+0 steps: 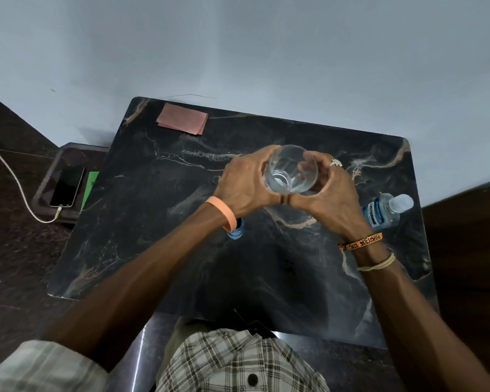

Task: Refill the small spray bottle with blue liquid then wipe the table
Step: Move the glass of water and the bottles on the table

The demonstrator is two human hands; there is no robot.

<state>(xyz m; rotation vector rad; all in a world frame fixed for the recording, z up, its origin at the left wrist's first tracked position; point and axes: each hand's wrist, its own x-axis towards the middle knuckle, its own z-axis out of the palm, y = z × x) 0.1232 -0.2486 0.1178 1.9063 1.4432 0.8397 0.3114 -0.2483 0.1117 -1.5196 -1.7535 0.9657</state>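
Both my hands hold a clear round glass vessel (290,172) above the middle of the dark marble table (153,222). My left hand (244,185) grips its left side and my right hand (331,193) its right side. The vessel looks empty. A small bottle with blue liquid (236,232) stands on the table, mostly hidden under my left wrist. A larger clear bottle of blue liquid with a blue label (386,210) stands at the table's right edge. A folded pink cloth (183,118) lies at the far left corner.
A low tray-like stand (44,190) left of the table holds a phone (67,186) on a white charging cable (14,176) and a green sheet (90,186). A pale wall rises right behind the table. Dark floor surrounds it.
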